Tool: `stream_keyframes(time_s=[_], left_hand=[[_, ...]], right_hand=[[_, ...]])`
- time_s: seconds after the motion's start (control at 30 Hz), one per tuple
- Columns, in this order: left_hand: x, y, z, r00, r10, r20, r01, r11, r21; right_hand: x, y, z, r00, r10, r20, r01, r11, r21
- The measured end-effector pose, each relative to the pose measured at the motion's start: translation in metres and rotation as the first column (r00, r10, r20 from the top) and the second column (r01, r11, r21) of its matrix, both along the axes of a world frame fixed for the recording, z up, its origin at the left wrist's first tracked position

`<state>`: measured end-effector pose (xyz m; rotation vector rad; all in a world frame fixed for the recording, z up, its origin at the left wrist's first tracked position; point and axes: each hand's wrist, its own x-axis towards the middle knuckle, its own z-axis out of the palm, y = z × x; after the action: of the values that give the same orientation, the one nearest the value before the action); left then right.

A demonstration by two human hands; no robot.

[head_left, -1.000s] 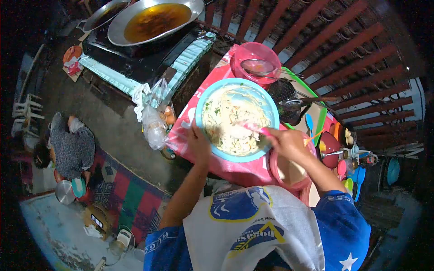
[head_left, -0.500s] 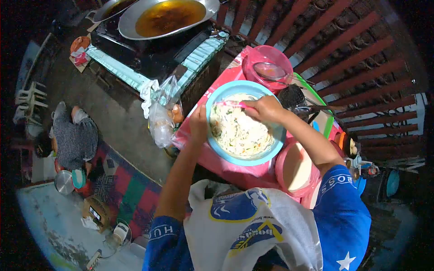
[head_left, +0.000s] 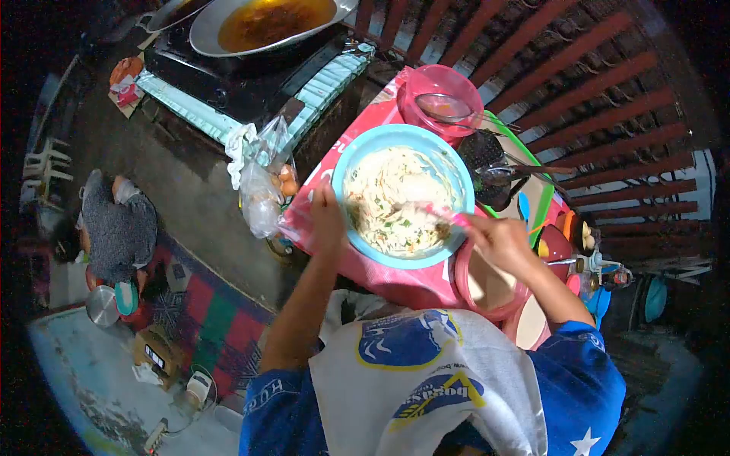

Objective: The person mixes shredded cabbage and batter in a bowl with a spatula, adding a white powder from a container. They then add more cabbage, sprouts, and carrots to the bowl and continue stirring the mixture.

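A light blue bowl (head_left: 411,263) stands in front of me with a pale, thick batter (head_left: 384,178) flecked with green and orange bits. My left hand (head_left: 327,218) holds the bowl's rim on the left side. In my right hand (head_left: 498,242), at the bowl's lower right edge, is the handle of a pink spoon (head_left: 442,213). Its head is sunk in the batter, so the exact shape is hidden. A pink tub (head_left: 494,292) with smooth pale contents sits just below my right hand.
A wok (head_left: 204,34) of oil sits on the stove (head_left: 220,87) at upper left. Eggs (head_left: 287,182) and plastic bags (head_left: 258,201) hang near the table's left edge. A pink basin (head_left: 456,87) and a green-edged tray (head_left: 544,201) with utensils stand beyond the bowl. Another person (head_left: 118,224) sits at left.
My right hand has swept the pink spoon from the bowl's upper part down to its lower right, shifting the batter. My left hand stays at the rim. The view has shifted slightly.
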<state>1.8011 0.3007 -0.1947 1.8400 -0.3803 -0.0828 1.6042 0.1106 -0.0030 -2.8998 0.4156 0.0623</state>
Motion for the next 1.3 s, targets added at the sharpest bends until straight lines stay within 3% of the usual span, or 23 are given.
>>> stream_keyframes(time_s=[0.07,0.1,0.17,0.23,0.27,0.3,0.33,0.37,0.43,0.57,0.6,0.63,0.7,0.77,0.8,0.83,0.9,0.97,1.03,1.17,1.23,1.3], left_hand=[[-0.026,-0.005,0.010,0.982,0.156,-0.108,-0.161,0.986,-0.036],[-0.028,-0.006,0.017,0.981,0.159,-0.106,-0.164,0.986,-0.035],[-0.025,-0.007,0.033,0.909,0.120,-0.400,-0.228,0.945,-0.236],[-0.021,-0.009,0.031,0.909,0.078,-0.410,-0.223,0.921,-0.320],[-0.018,-0.010,0.030,0.908,0.028,-0.417,-0.211,0.892,-0.400],[-0.015,-0.010,0.031,0.909,0.033,-0.416,-0.216,0.891,-0.400],[-0.010,-0.010,0.034,0.930,0.059,-0.362,-0.185,0.928,-0.324],[-0.006,-0.010,0.035,0.949,0.078,-0.305,-0.156,0.958,-0.242],[0.000,-0.010,0.023,0.942,0.073,-0.328,-0.159,0.956,-0.245],[0.002,-0.016,0.009,0.934,0.111,-0.338,-0.202,0.947,-0.248],[0.005,-0.017,0.003,0.935,0.107,-0.338,-0.199,0.947,-0.251],[0.007,-0.016,-0.005,0.943,0.047,-0.328,-0.153,0.941,-0.303],[0.007,-0.015,-0.015,0.949,-0.017,-0.316,-0.102,0.929,-0.356],[0.005,-0.017,-0.001,0.993,0.106,0.050,-0.093,0.972,-0.214],[0.008,-0.012,0.016,0.933,-0.037,-0.357,-0.069,0.958,-0.279],[0.005,-0.013,0.016,0.931,-0.038,-0.363,-0.070,0.958,-0.280],[0.000,-0.014,0.014,0.896,-0.005,-0.445,-0.192,0.897,-0.397],[-0.017,-0.014,0.036,0.852,0.001,-0.524,-0.231,0.899,-0.372],[-0.026,-0.014,0.028,0.933,0.058,-0.354,-0.212,0.886,-0.413],[-0.027,-0.014,0.030,0.938,0.061,-0.341,-0.225,0.857,-0.465],[-0.026,-0.009,0.034,0.940,0.023,-0.342,-0.172,0.895,-0.413],[-0.023,-0.013,0.033,0.944,0.026,-0.328,-0.179,0.877,-0.447]], right_hand=[[0.009,-0.020,0.007,0.988,-0.146,-0.044,0.146,0.989,-0.001],[0.018,-0.031,0.004,0.975,-0.204,-0.083,0.201,0.979,-0.041],[0.042,-0.054,-0.014,0.929,-0.281,-0.240,0.282,0.959,-0.029],[0.072,-0.086,-0.059,0.880,-0.301,-0.368,0.333,0.943,0.025],[0.086,-0.105,-0.095,0.922,-0.234,-0.308,0.286,0.948,0.138],[0.106,-0.115,-0.115,0.923,-0.147,-0.357,0.266,0.912,0.312],[0.119,-0.117,-0.130,0.963,-0.076,-0.258,0.187,0.878,0.441],[0.134,-0.113,-0.127,0.964,-0.071,-0.256,0.181,0.879,0.442],[0.152,-0.098,-0.118,0.970,0.082,-0.227,0.034,0.886,0.462],[0.148,-0.048,-0.060,0.938,0.196,-0.286,-0.045,0.887,0.460],[0.141,-0.033,-0.045,0.893,0.281,-0.352,-0.221,0.954,0.203],[0.128,-0.021,-0.033,0.833,0.335,-0.440,-0.398,0.916,-0.056],[0.092,-0.003,-0.015,0.870,0.457,-0.186,-0.476,0.876,-0.079],[0.058,0.003,-0.014,0.841,0.526,-0.125,-0.540,0.807,-0.241],[0.042,0.012,-0.004,0.849,0.485,-0.212,-0.528,0.799,-0.288],[0.028,0.019,0.002,0.849,0.436,-0.297,-0.520,0.787,-0.331],[0.003,0.021,-0.002,0.840,0.424,-0.338,-0.530,0.771,-0.353],[-0.004,0.021,-0.013,0.829,0.413,-0.378,-0.545,0.749,-0.376],[0.000,0.030,-0.038,0.888,0.295,-0.353,-0.413,0.851,-0.326],[0.048,0.013,-0.065,0.933,0.227,-0.279,-0.306,0.909,-0.283],[0.055,-0.003,-0.048,0.922,0.293,-0.251,-0.342,0.922,-0.181],[0.052,0.005,-0.013,0.921,0.243,-0.303,-0.324,0.912,-0.253]])
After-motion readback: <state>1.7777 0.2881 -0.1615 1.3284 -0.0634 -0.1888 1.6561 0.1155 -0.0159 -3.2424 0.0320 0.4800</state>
